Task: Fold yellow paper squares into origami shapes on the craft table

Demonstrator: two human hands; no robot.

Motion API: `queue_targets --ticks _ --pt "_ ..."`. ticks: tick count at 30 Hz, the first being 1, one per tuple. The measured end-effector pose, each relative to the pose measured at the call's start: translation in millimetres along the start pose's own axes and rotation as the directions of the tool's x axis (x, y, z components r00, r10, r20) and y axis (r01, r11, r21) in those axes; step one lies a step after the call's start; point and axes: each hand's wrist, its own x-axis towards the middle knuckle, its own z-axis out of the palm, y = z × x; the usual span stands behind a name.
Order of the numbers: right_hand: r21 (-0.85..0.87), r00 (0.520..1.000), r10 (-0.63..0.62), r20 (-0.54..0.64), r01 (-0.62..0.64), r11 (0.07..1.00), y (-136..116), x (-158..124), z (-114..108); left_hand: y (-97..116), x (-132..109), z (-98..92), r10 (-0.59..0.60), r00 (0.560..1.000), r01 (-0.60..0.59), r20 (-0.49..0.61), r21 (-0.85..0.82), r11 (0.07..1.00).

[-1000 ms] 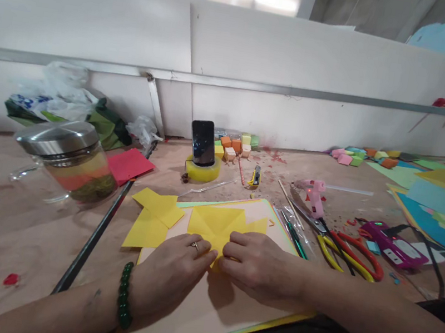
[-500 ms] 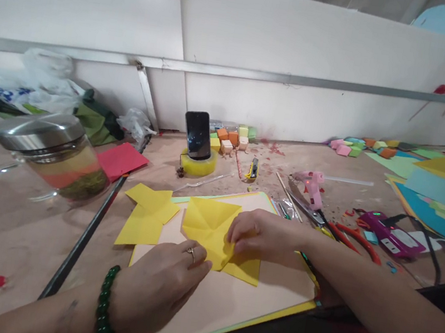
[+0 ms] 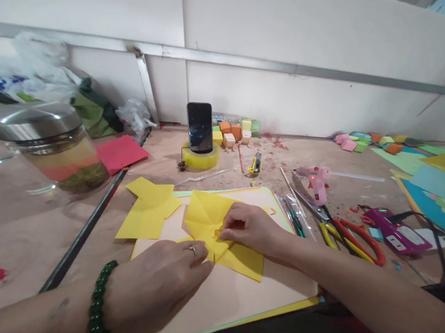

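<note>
Your bench is scuffed and brown. Flat paper stack on it, matte pale pink on top, green and yellow edges under. Glass mug well left, round steel lid. Yellow paper, thin and creased, lies on the stack by both your hands. Right hand: grip pinching its raised fold. Left hand: fingers laid at its near edge, can't tell if pinching.

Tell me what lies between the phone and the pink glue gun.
In the head view, from the phone to the glue gun: small coloured blocks, a pinkish strip, a yellow cutter, then a thin stick.
</note>
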Motion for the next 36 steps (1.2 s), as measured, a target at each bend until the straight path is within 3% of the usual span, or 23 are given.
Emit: queue_targets --ticks 6,17,36 --pt "-0.045 1.000 -0.008 0.006 0.008 0.999 -2.7 -1.5 -1.2 2.0 1.9 -4.1 -0.039 0.999 0.041 0.021 -0.080 0.996" --pt "-0.110 1.000 -0.025 -0.005 0.025 0.994 -1.5 -1.8 1.2 1.9 1.2 -6.4 0.017 0.999 -0.018 0.039 0.020 1.000" --pt "-0.144 0.999 -0.033 0.001 0.033 0.989 -1.7 -2.0 2.2 4.7 1.1 -10.9 -0.023 0.998 0.025 0.066 -0.023 0.999"
